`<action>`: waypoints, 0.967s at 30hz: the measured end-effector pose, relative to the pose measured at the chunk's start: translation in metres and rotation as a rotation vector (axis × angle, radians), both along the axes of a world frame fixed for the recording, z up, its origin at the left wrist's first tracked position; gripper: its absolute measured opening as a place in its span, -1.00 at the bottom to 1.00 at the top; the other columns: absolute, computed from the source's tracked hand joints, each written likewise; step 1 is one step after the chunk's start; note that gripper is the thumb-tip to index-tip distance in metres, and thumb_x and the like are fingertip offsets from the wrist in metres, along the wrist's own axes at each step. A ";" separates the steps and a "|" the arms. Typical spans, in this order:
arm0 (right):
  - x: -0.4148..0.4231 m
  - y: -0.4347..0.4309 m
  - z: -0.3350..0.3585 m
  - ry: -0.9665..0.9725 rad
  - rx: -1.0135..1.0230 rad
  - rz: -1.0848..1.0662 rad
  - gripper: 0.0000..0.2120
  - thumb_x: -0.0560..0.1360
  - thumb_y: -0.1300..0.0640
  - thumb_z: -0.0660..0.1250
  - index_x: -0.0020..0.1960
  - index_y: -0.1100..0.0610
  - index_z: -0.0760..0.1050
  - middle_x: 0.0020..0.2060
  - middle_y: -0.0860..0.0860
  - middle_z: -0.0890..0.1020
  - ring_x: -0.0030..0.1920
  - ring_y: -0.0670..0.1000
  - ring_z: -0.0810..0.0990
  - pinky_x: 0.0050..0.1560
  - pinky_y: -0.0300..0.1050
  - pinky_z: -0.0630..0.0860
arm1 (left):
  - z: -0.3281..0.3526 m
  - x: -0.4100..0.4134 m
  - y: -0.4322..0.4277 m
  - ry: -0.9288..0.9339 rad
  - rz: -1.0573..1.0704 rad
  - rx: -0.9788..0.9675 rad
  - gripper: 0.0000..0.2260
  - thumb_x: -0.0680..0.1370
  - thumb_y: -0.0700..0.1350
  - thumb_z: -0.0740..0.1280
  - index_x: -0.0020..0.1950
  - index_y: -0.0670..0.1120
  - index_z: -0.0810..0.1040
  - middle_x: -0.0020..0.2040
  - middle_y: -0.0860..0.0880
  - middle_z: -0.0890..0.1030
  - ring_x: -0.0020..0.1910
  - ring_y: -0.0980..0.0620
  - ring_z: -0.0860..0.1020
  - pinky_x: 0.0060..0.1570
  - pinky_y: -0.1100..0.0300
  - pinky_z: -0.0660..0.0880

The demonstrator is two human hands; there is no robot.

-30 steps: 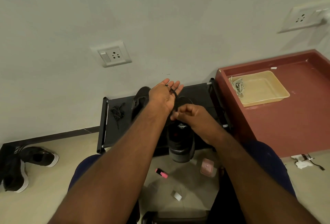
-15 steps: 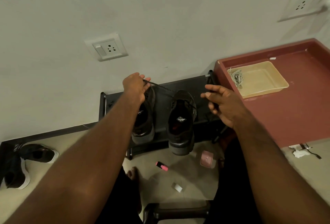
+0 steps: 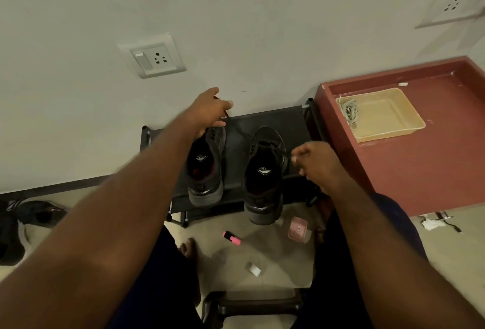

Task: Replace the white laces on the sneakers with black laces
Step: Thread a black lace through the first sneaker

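Two dark sneakers stand on a low black rack [image 3: 278, 118] against the wall, heels toward me. My left hand [image 3: 210, 112] is raised above the left sneaker [image 3: 206, 168] and pinches one end of a thin black lace [image 3: 240, 132] that runs down to the right sneaker [image 3: 265, 171]. My right hand [image 3: 313, 162] is beside the right sneaker's right edge, fingers curled on the other end of the lace. A bundle of white laces [image 3: 350, 111] lies in a beige tray [image 3: 393, 118].
The beige tray rests on a maroon table [image 3: 420, 171] to the right of the rack. On the floor lie a pink highlighter [image 3: 231, 238], a pink case [image 3: 298, 229] and a white scrap [image 3: 253, 269]. Other shoes [image 3: 26, 221] sit at the far left. A dark stool [image 3: 252, 305] is under me.
Both hands were together over the right sneaker, then spread apart and drew the black lace out. Since half a second ago my right hand has dropped closer to the right sneaker.
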State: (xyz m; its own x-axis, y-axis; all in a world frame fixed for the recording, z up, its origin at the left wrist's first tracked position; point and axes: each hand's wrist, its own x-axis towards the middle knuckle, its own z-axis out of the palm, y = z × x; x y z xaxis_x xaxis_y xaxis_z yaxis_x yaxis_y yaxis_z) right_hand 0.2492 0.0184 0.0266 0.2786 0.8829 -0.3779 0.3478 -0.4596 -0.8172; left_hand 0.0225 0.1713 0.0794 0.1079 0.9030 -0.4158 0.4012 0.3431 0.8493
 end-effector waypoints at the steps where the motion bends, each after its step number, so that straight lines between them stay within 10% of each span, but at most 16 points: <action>1: -0.004 0.002 0.002 0.103 0.080 -0.125 -0.97 0.57 0.25 0.38 -0.05 0.16 0.58 -0.26 0.08 0.63 -0.51 -0.19 0.45 -0.52 -0.29 0.36 | -0.003 0.002 -0.004 0.176 -0.093 0.081 -0.38 0.58 -0.12 0.37 0.58 -0.04 0.19 0.38 -0.09 0.42 0.14 -0.11 0.57 0.02 0.00 0.62; 3: -0.011 0.006 0.005 0.286 0.208 -0.335 -0.96 0.58 0.20 0.39 -0.05 0.15 0.54 -0.27 0.06 0.60 -0.56 -0.20 0.39 -0.58 -0.30 0.29 | -0.011 0.005 -0.015 0.419 -0.181 0.234 -0.41 0.57 -0.07 0.35 0.57 -0.03 0.23 0.40 -0.11 0.46 0.20 -0.16 0.57 0.17 -0.05 0.56; 7: -0.014 0.007 0.012 0.503 0.232 -0.512 -0.89 0.63 0.26 0.27 0.08 0.13 0.55 -0.20 0.03 0.58 -0.41 -0.14 0.43 -0.45 -0.27 0.34 | -0.032 0.013 -0.060 0.345 -0.084 0.214 -0.30 0.57 0.00 0.37 0.61 -0.04 0.10 0.52 -0.13 0.33 0.45 -0.12 0.36 0.46 0.00 0.30; 11: -0.008 0.011 0.009 0.541 0.161 -0.436 -0.57 0.59 0.46 0.10 0.36 0.16 0.46 0.09 0.05 0.63 -0.18 -0.10 0.55 -0.24 -0.26 0.44 | -0.062 0.024 -0.111 0.187 -0.172 -0.022 -0.39 0.52 0.09 0.43 0.50 -0.05 0.33 0.39 -0.08 0.50 0.30 -0.01 0.50 0.32 -0.02 0.47; 14: -0.015 0.007 0.005 0.537 0.123 -0.328 -0.50 0.63 0.42 0.17 0.53 0.19 0.22 0.16 0.16 0.63 -0.14 0.02 0.65 -0.24 -0.24 0.55 | -0.079 0.031 -0.123 0.411 -0.287 0.019 -0.57 0.52 0.06 0.41 0.34 -0.06 0.51 0.20 -0.10 0.62 0.17 -0.10 0.59 0.18 0.00 0.55; 21: -0.037 -0.018 0.002 0.441 0.041 -0.226 -0.89 0.64 0.16 0.31 0.03 0.22 0.52 -0.21 0.10 0.68 -0.50 -0.10 0.48 -0.52 -0.25 0.36 | -0.081 0.033 -0.127 0.646 -0.341 0.174 -0.54 0.57 -0.20 0.18 0.50 -0.10 0.34 0.22 -0.23 0.57 0.19 -0.25 0.56 0.20 -0.09 0.51; 29: -0.053 -0.007 0.003 0.285 0.139 0.078 -0.90 0.67 0.19 0.23 0.03 0.21 0.45 -0.14 0.10 0.70 -0.19 -0.01 0.66 -0.22 -0.18 0.59 | -0.091 0.003 -0.182 0.740 -0.423 0.222 -0.37 0.60 -0.19 0.18 0.62 0.03 0.01 0.22 -0.19 0.51 0.13 -0.22 0.55 0.10 -0.08 0.51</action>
